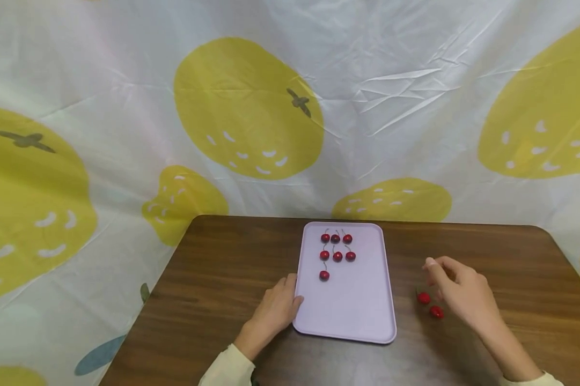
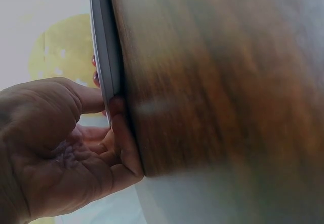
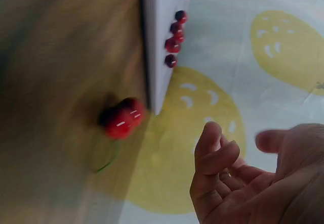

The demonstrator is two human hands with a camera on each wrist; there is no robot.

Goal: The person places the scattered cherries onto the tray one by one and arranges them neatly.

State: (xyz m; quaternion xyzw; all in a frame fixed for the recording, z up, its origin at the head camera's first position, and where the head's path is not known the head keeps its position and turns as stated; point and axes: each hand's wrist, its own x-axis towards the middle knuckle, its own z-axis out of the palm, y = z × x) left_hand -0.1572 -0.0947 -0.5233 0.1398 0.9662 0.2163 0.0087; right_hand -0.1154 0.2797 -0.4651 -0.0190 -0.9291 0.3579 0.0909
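Note:
A pale lilac tray [image 1: 345, 316] lies on the table, with several red cherries on its far half: two rows of three and a single cherry [image 1: 324, 275] nearest me. My left hand [image 1: 275, 305] grips the tray's left rim; in the left wrist view the thumb [image 2: 91, 100] lies over the edge and fingers curl beneath it. To the tray's right, my right hand [image 1: 463, 292] hovers over the table beside two loose cherries, one [image 1: 423, 298] just behind the other [image 1: 437, 311]. Its fingers are loosely bent with the thumb apart, and nothing shows between them.
The brown wooden table [image 1: 232, 257] has rounded far corners. Behind it hangs a white cloth [image 1: 357, 134] printed with large yellow fruit, close against the table's back edge.

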